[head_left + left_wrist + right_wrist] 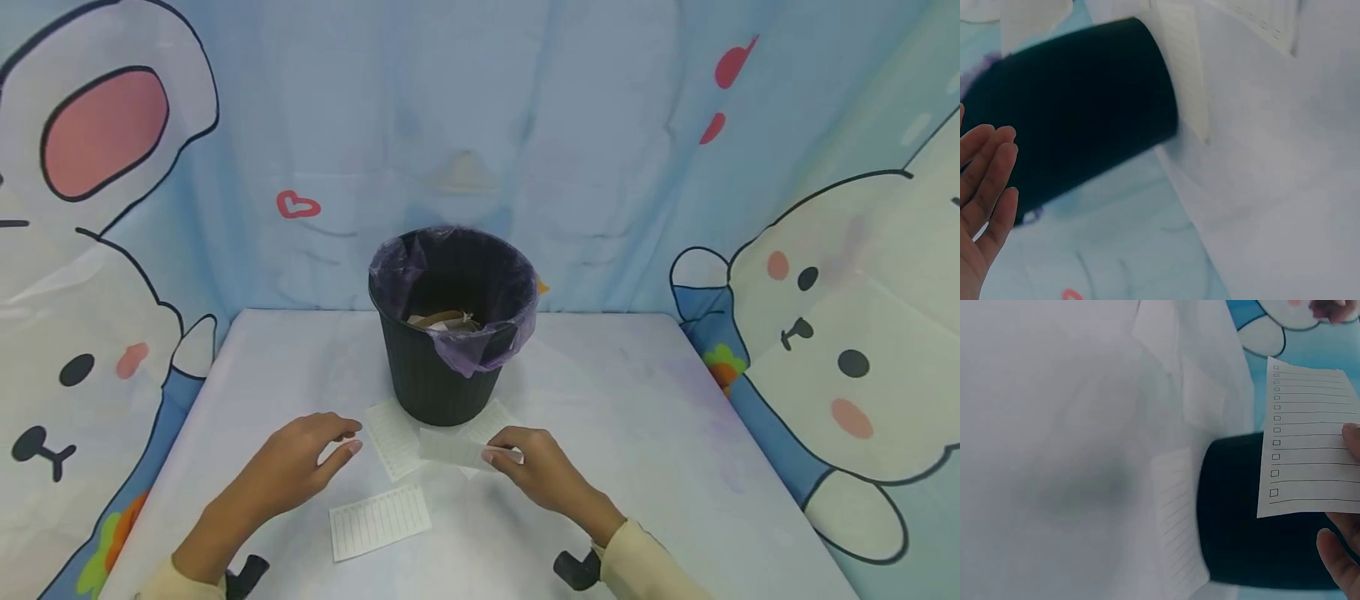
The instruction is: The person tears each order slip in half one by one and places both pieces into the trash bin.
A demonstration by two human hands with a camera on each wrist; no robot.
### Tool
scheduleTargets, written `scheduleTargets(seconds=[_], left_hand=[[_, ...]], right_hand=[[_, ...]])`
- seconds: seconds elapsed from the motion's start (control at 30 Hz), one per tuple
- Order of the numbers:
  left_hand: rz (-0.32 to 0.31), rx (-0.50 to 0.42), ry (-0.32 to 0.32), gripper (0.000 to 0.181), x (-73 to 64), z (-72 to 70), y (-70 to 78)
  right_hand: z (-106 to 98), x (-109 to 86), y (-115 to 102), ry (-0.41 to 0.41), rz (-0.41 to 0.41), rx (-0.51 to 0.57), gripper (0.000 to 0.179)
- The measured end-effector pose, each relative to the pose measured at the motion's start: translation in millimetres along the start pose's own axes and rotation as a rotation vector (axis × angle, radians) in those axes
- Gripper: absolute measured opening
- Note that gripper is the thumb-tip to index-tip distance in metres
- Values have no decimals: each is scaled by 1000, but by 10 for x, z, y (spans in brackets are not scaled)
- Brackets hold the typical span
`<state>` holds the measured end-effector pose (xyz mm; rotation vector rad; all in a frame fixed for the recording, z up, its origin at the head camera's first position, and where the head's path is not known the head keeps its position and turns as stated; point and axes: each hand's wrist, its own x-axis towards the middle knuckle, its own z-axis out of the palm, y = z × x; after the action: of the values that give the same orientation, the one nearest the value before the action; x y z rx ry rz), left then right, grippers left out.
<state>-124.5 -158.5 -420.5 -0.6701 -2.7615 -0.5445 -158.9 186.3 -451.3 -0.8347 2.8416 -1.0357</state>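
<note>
Checklist sheet [454,448]: held above the white table [675,467], in front of the black bin [442,383], pinched between thumb and fingers of the right hand [546,472]. Left hand [303,458]: thumb and fingers parted, holding nothing. Loose sheets [379,522] lie near the bin. Judged step: picking up one sheet; next move calls for a steady pinch.

"What do I get on my feed for the bin [438,383]?"

"Plastic, I'd say: matt, faintly ribbed. I see its liner [480,346] as thin, crinkled plastic film with a slight sheen."

"And the slip [1307,456]?"

"Paper, smooth and matt. From here I read the backdrop [600,125] as softly creased cloth; the table [637,417] looks smooth, matt."
</note>
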Motion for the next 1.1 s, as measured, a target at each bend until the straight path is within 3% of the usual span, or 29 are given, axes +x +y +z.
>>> scheduleTargets(seconds=[0.23,0.37,0.53,0.73,0.97,1.1], left_hand=[[209,0,34,35,223,86,202],[288,-31,-3,34,289,155,278],[291,-58,-54,25,320,238,292],[329,-75,19,6,372,263,281],[350,-110,21,6,376,307,306],[374,-110,53,6,405,311,311]], right_hand=[[83,230,-247,-71,-141,54,8],[128,316,-334,-96,-205,86,9],[177,378,-361,-110,-240,97,10],[181,411,-369,-115,-264,96,14],[216,407,-363,-136,-272,60,20],[211,433,-379,-138,-299,59,20]])
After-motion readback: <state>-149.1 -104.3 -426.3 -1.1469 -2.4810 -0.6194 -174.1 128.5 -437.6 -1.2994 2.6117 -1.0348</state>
